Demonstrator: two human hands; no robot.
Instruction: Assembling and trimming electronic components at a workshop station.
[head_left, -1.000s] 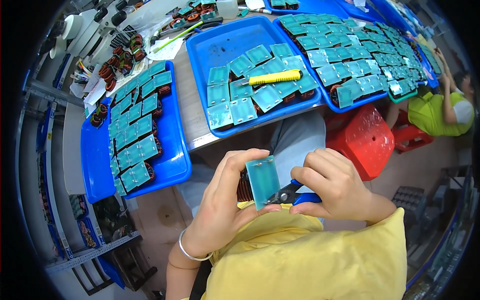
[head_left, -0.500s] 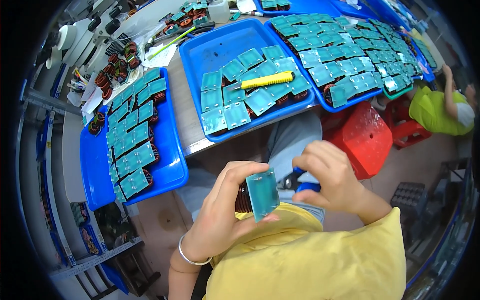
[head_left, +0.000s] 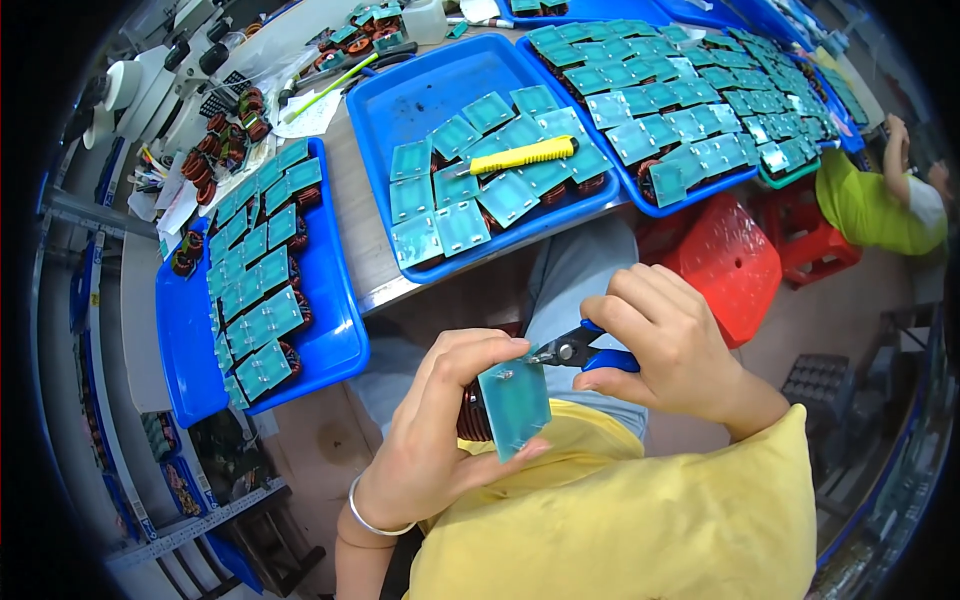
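Head view: green circuit board with wound coil, being held before the grey bench.
Blue trays are lining the bench; a red stool is standing rightward. The board is facing the camera, coil behind-left, long axis running near-upright. Left hand is gripping it; right hand is holding blue-handled cutters near its upper corner.

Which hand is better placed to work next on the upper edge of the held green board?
Probably the right hand: it holds the blue-handled pliers, their tips near that edge. The left hand is occupied holding the green board.
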